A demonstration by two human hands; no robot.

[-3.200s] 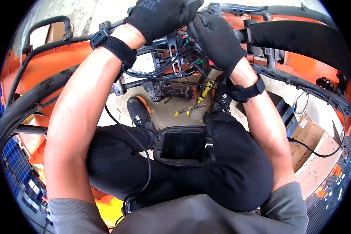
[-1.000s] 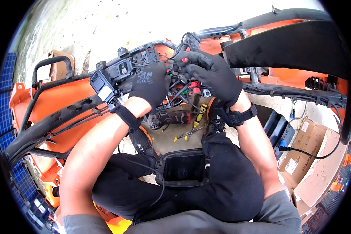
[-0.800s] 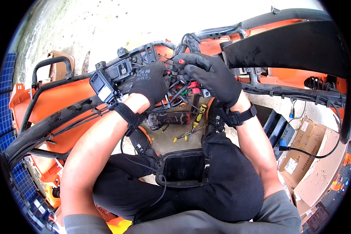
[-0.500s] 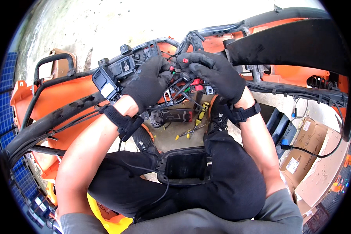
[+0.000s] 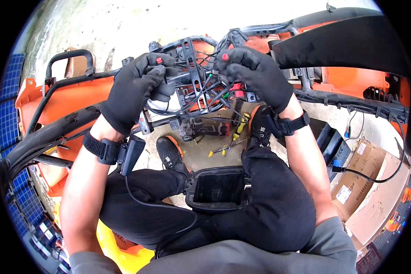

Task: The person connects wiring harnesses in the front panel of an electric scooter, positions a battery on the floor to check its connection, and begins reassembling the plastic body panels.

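Observation:
My left hand (image 5: pixel 139 89), in a black glove, is raised over the left part of the vehicle frame. Its fingertips pinch a small red cap-like piece (image 5: pixel 159 60). Another small red cap-like piece (image 5: pixel 225 57) is held between thumb and fingers of my gloved right hand (image 5: pixel 262 77), to the right of the wiring. Between both hands runs a tangle of black cables (image 5: pixel 210 93) around a slotted black metal bracket (image 5: pixel 194 68). Red connectors (image 5: pixel 238 90) sit among the cables, just below my right fingers. Whether either red piece joins a wire is hidden by the gloves.
The black tubular frame (image 5: pixel 59 130) with orange panels (image 5: pixel 73 107) spans left to right. Below the wiring lie a power tool (image 5: pixel 205 128), a yellow-handled screwdriver (image 5: pixel 242 123) and pliers (image 5: pixel 226 148). An open black box (image 5: pixel 219 187) stands between my legs; a cardboard box (image 5: pixel 363 182) is at right.
My left hand has drawn left and up, away from the wiring, with a red piece in its fingers. My right hand has risen slightly, still holding its red piece.

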